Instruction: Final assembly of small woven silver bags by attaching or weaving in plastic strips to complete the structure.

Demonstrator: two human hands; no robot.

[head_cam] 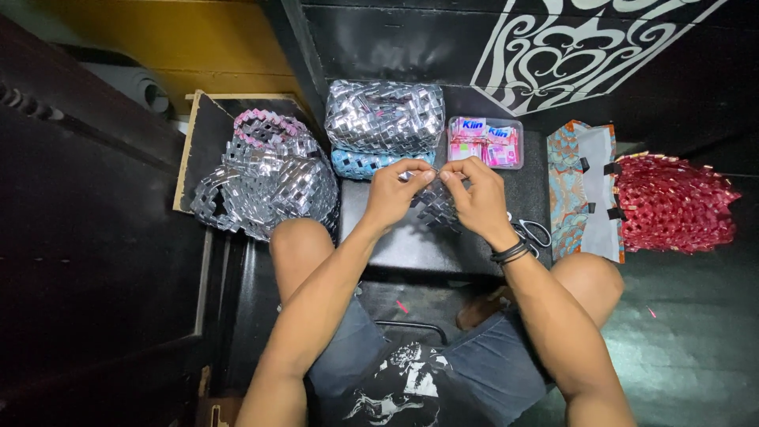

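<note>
Both forearms reach forward from the knees, and the left hand (pixel 393 192) and the right hand (pixel 474 196) meet with fingertips pinched shut on a small silver woven piece (pixel 436 209). This piece hangs just below the grip, over a low black stool (pixel 411 245) standing on a dark floor.

Beyond the grip lie a silver woven pouch (pixel 386 115) on a blue one (pixel 360 162), and a clear box of pink sachets (pixel 485 142). Scissors (pixel 534 232) are half hidden behind the right wrist. What the fingertips pinch exactly is too small to tell.

Left of the grip a silver woven bag (pixel 265 183) covers a board's edge. Right of it lie a patterned cloth bag (pixel 581 190) and a red woven bundle (pixel 672 204); bare floor is near the right knee.
</note>
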